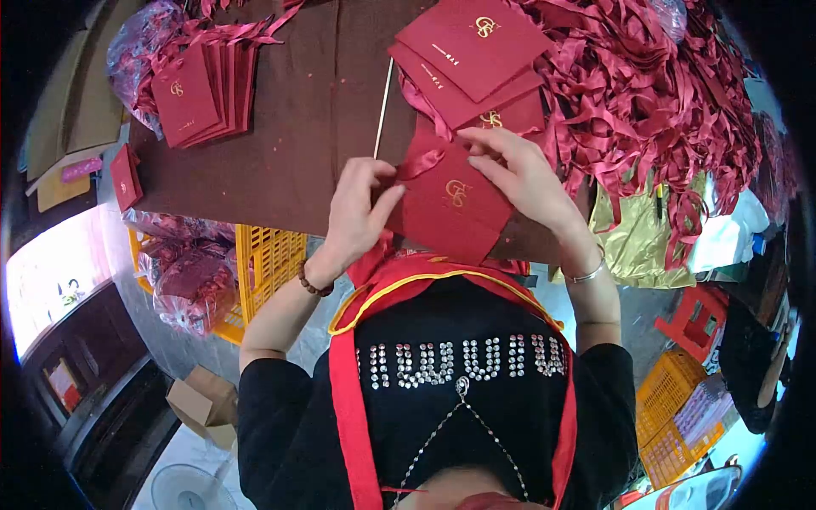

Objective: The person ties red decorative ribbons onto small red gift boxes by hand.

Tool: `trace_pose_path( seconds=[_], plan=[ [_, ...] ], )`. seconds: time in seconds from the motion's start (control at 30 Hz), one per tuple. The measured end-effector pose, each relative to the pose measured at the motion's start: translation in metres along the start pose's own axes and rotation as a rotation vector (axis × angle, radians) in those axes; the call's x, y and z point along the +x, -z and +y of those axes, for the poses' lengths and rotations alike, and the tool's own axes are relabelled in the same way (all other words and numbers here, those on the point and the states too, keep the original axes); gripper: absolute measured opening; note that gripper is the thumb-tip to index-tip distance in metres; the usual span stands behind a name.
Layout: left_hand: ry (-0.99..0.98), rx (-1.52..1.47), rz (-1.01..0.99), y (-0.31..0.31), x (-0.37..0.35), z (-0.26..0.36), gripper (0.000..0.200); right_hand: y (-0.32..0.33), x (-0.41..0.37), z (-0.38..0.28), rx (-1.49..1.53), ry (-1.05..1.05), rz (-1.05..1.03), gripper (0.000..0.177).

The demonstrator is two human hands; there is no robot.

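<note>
A dark red paper bag [455, 212] with a gold emblem lies at the near edge of the brown table [297, 127]. My left hand [361, 208] pinches a red ribbon [418, 164] at the bag's top left corner. My right hand [518, 174] rests on the bag's upper edge, fingers pressing down beside the ribbon. A thin white stick [383, 106] lies on the table just beyond my left hand.
Several finished red bags [472, 59] are stacked behind the one I hold, and another row of bags [204, 89] stands at the far left. A big heap of loose red ribbons [654, 102] fills the right. Yellow crates [268, 259] and plastic sacks sit below the table.
</note>
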State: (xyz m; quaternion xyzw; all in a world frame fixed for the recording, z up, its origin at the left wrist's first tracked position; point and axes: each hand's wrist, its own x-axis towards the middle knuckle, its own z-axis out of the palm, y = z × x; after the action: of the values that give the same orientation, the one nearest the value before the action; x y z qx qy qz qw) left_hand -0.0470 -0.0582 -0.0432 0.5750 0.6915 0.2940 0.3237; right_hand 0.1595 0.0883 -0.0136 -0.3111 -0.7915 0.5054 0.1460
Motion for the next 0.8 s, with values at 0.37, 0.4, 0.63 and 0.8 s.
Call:
trace_pose_path(
  seconds=[0.37, 0.4, 0.63, 0.8],
  plan=[
    [-0.046, 0.036, 0.106, 0.009, 0.012, -0.003, 0.011, -0.031, -0.027, -0.002, -0.747, 0.280, 0.197, 0.032],
    [-0.055, 0.074, 0.139, 0.011, 0.012, 0.001, 0.009, -0.036, -0.027, 0.001, -0.748, 0.277, 0.200, 0.032],
    [-0.198, -0.062, -0.143, 0.027, -0.004, 0.042, 0.019, -0.054, -0.030, 0.008, -0.784, 0.195, 0.201, 0.035],
    [-0.386, -0.044, -0.379, 0.016, -0.011, 0.043, 0.020, -0.060, -0.032, 0.008, -0.806, 0.179, 0.239, 0.035]
  ],
)
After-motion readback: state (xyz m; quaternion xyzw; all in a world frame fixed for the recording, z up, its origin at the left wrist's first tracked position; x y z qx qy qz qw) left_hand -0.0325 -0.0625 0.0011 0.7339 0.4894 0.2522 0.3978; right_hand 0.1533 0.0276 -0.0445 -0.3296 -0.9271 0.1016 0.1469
